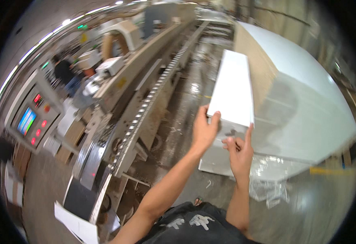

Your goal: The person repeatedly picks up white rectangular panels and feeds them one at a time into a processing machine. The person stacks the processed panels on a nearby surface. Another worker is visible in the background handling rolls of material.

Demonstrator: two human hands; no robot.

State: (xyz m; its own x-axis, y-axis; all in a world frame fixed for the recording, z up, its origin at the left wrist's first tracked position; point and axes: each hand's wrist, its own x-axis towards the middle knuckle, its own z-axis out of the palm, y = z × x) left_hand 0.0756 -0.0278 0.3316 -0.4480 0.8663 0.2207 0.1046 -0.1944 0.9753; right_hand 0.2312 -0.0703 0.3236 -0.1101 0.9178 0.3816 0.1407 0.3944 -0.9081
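A long, narrow white stack of panels (233,87) stands before me, its smooth top running away from my hands. My left hand (205,129) clasps its near left corner, thumb on the top edge and fingers down the side. At the near right corner, my right hand (240,152) has its index finger stretched along the edge. Its other fingers are curled in against the near end face, and part of their contact is hidden. A dark smudge shows on that end face between the hands.
A large pile of wide white boards (308,110) stands close on the right, with clear plastic wrap (269,191) at its foot. A long machine with a chain track (145,107) runs along the left, beside a control panel (33,116). Another person (67,75) is beyond it.
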